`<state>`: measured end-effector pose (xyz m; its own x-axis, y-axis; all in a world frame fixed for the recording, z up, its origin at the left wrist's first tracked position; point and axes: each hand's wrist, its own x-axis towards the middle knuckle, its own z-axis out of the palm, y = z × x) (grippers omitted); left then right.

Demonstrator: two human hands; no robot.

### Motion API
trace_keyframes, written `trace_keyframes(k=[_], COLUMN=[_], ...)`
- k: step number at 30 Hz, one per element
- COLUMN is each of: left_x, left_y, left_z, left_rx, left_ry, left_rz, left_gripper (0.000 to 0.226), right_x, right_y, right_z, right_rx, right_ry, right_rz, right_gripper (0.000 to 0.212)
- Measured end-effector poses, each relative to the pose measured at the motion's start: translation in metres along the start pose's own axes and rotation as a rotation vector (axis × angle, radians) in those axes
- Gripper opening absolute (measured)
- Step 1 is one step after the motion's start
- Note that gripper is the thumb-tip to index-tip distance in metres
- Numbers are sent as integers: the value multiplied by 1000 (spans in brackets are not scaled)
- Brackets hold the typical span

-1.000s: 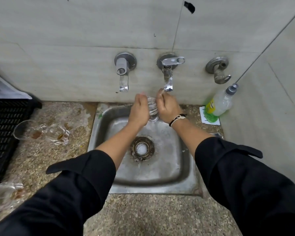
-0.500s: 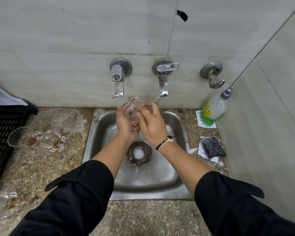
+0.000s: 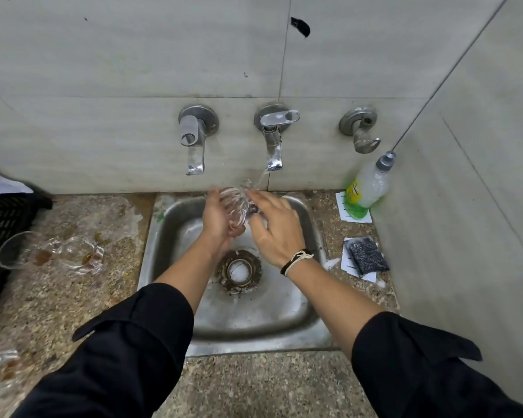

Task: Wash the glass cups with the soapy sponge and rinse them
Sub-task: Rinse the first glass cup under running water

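Cup point(image 3: 235, 206) was tipped back under tap point(image 3: 273, 152) stream, over sink point(image 3: 310, 300). Cradled in left hand point(image 3: 216, 217); right hand point(image 3: 274, 227) spread flat, rubbing. Wet glass could be slipped, cracked on steel.

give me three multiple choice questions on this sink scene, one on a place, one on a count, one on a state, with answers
1. Where does the soap bottle stand?
A. on the counter right of the sink
B. inside the sink
C. on the black crate

2. How many taps are on the wall?
A. one
B. two
C. three

3. What is the state of the middle tap?
A. shut off
B. running
C. broken off

Answers:
1. A: the bottle leans in the corner by the right wall.
2. C: the left tap, the middle tap and the right tap show in a row.
3. B: water streams from its spout onto the cup, which the left hand grips while the right hand touches it.
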<state>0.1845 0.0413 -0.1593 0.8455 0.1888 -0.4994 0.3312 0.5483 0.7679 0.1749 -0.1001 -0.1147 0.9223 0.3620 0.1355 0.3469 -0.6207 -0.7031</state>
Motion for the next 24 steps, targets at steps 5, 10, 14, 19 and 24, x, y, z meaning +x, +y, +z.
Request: trace_keyframes(k=[5, 10, 14, 19, 24], left_x=[8, 5, -11, -17, -10], left_y=[-18, -11, -6, 2, 27], left_z=[3, 7, 18, 50, 46], left_rx=[12, 139, 586, 32, 15], left_ry=[72, 54, 78, 315, 174], left_rz=[10, -3, 283, 171, -16], left_gripper=[79, 75, 44, 43, 58], right_x=[6, 13, 50, 45, 30], right_y=[-3, -1, 4, -5, 7], right_z=[-3, 0, -10, 7, -5], right_rx=[17, 231, 205, 220, 214], right_ry=[-9, 39, -89, 254, 114], right_rz=[87, 189, 420, 338, 41], right_gripper=[70, 52, 34, 33, 46])
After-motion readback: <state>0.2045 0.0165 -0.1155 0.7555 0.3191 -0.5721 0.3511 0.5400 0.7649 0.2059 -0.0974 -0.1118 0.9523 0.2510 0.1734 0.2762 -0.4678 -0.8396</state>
